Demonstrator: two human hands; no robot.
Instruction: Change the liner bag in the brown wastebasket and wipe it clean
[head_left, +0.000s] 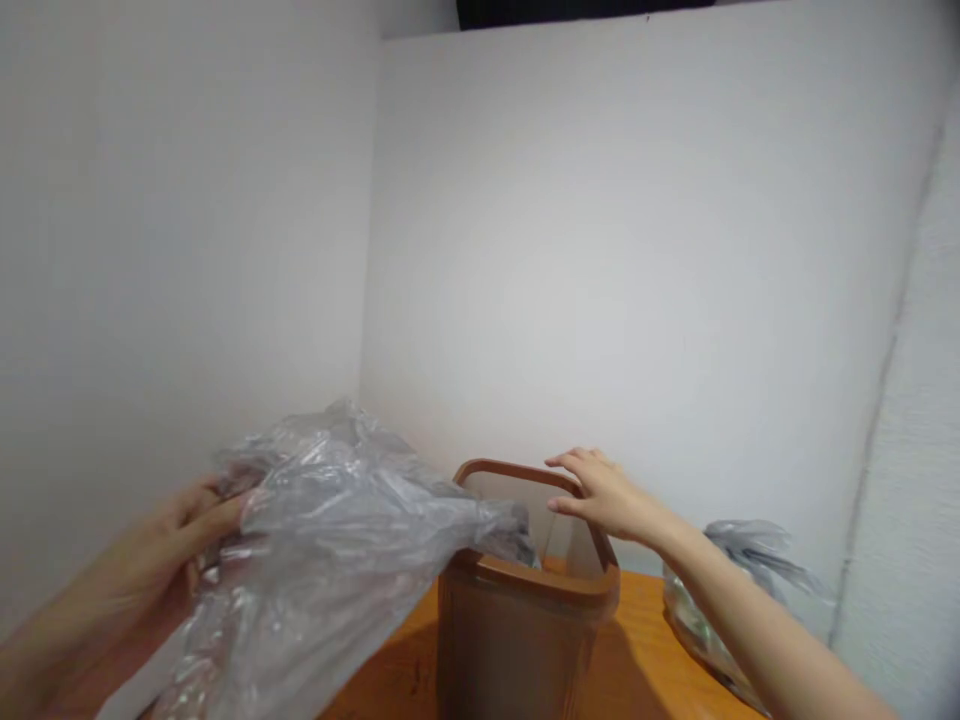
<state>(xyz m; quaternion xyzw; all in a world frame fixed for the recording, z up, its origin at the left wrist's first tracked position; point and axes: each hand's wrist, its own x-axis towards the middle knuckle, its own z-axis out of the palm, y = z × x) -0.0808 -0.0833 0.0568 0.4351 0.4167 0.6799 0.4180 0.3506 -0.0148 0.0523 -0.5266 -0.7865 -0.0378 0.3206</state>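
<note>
Fingers of the left hand (161,545) are closed on a crumpled clear plastic bag (330,545), which is draped over the near rim of the brown bin (525,610) on the wooden worktop (637,660). The right hand (600,492) is spread open, resting on the bin's far rim. A second bag (739,590) is partly hidden behind the right forearm, and the bin's base is cut off.

Left hand (161,545) clutches a clear plastic bag (322,540); right hand (600,492) rests on the brown bin (517,620).

No readable text, label or number shows anywhere here
</note>
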